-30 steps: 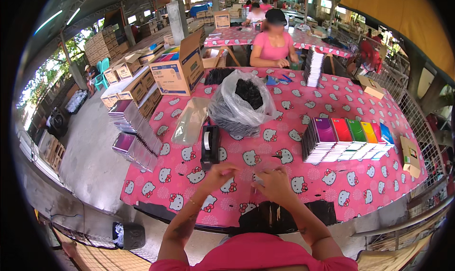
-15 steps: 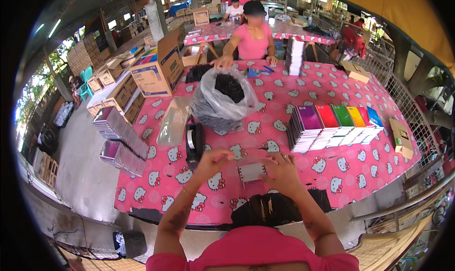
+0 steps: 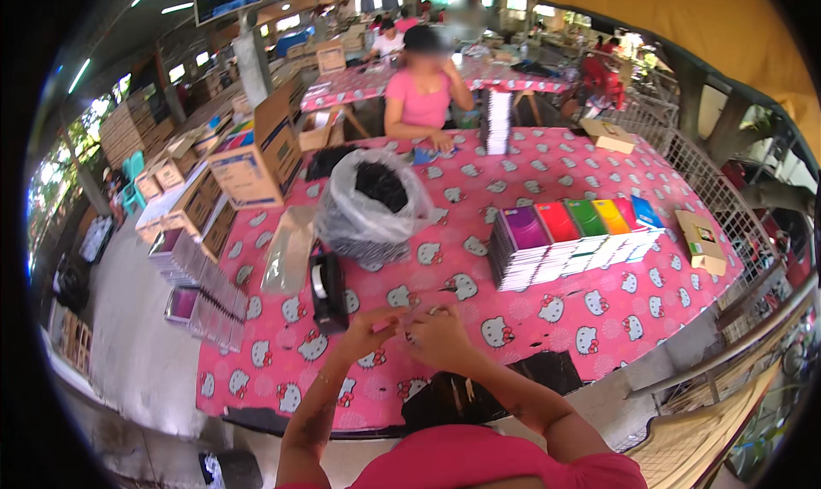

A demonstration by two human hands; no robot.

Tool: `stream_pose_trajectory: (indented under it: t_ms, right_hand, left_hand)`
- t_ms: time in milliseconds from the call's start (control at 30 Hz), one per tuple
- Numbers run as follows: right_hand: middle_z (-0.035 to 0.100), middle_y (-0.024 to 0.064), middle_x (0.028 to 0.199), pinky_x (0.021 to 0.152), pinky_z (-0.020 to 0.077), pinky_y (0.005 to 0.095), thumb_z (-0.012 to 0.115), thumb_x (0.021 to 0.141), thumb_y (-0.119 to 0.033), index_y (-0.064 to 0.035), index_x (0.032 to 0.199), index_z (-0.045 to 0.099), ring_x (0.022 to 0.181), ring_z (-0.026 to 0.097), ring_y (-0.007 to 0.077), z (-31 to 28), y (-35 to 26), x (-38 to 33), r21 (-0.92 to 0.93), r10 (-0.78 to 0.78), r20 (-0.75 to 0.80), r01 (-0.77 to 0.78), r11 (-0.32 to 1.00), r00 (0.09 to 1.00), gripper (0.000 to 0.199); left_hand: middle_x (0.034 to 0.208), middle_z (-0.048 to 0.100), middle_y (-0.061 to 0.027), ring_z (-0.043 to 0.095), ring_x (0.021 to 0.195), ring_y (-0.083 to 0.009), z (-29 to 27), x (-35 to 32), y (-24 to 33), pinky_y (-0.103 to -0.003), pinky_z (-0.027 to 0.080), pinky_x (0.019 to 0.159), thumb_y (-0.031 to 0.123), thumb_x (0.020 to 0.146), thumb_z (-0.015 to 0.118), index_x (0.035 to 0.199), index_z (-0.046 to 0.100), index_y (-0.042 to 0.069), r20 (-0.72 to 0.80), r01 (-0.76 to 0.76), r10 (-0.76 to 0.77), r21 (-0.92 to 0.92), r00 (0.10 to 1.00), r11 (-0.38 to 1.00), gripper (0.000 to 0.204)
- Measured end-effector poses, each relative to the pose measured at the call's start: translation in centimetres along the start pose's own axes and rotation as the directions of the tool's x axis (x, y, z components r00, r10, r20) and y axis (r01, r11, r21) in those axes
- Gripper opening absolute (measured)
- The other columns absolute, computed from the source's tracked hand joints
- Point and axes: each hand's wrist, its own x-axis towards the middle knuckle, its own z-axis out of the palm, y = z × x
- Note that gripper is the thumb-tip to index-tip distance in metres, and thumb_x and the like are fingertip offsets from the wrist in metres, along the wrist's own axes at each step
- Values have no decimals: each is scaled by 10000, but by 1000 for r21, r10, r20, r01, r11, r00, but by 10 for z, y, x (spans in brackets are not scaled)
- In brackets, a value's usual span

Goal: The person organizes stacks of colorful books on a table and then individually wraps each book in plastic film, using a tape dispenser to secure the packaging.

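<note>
My left hand (image 3: 372,331) is closed with bent fingers, pinching at the near side of the table; what lies in the pinch is too small to tell. Right beside it, my right hand (image 3: 439,339) curls over a small clear-wrapped pack (image 3: 412,318), which the fingers mostly hide. Just left of my hands stands a black tape dispenser (image 3: 328,292). Beyond it sits a clear plastic bag (image 3: 342,200) full of black items. To the right are stacked notebooks (image 3: 547,262) with purple, red, green, yellow and blue covers.
The table (image 3: 513,374) has a pink cat-print cover. Notebook stacks (image 3: 198,305) line its left edge, near a flat clear plastic sheet (image 3: 287,254). An open carton (image 3: 248,173) stands at far left, small cardboard boxes (image 3: 701,241) at right. A co-worker (image 3: 419,100) sits opposite, beside a tall stack (image 3: 497,121).
My hands have come closer together, and my right hand now covers the clear-wrapped pack that showed between them. The co-worker has drawn an arm back from the bag. The view has shifted.
</note>
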Motion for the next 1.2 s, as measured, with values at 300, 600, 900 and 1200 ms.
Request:
stream_pose_trajectory:
  t_ms: [300, 600, 900, 1200]
  right_hand:
    - [584, 89, 1249, 991, 382, 495, 784, 772, -403, -150, 1164, 665, 1161, 540, 281, -36, 35, -29, 336, 199, -171, -132, 933, 965, 482]
    - [347, 154, 1553, 1150, 277, 504, 786, 791, -353, -223, 1369, 588, 1434, 319, 367, 42, 88, -53, 352, -264, 32, 237, 905, 964, 625]
    - [135, 195, 1645, 1168, 234, 536, 768, 833, -323, -220, 1424, 544, 1485, 205, 426, 53, 83, -54, 455, -190, -20, 179, 872, 981, 640]
    - [423, 112, 1470, 999, 427, 353, 699, 939, -211, -62, 1328, 563, 1279, 473, 189, 56, 95, -17, 946, 233, 254, -291, 142, 939, 438]
  left_hand:
    - [1317, 563, -74, 502, 1254, -272, -21, 13, 4, -400, 420, 1039, 7, 754, 772, 1034, 767, 145, 104, -261, 242, 247, 965, 933, 311]
    - [1425, 489, -91, 400, 1337, -407, 36, 48, -1, -516, 390, 1057, 101, 769, 789, 948, 769, 217, 74, -421, 424, 351, 903, 836, 214]
    - [1465, 338, -320, 357, 1339, -496, 70, 48, -29, -572, 368, 1071, 216, 779, 803, 1400, 494, 126, -136, -108, 157, 317, 978, 942, 699]
    - [1064, 689, -60, 626, 939, -101, 51, 16, -54, -245, 507, 807, 227, 966, 674, 1321, 577, -28, 37, 337, -337, -209, 941, 918, 448]
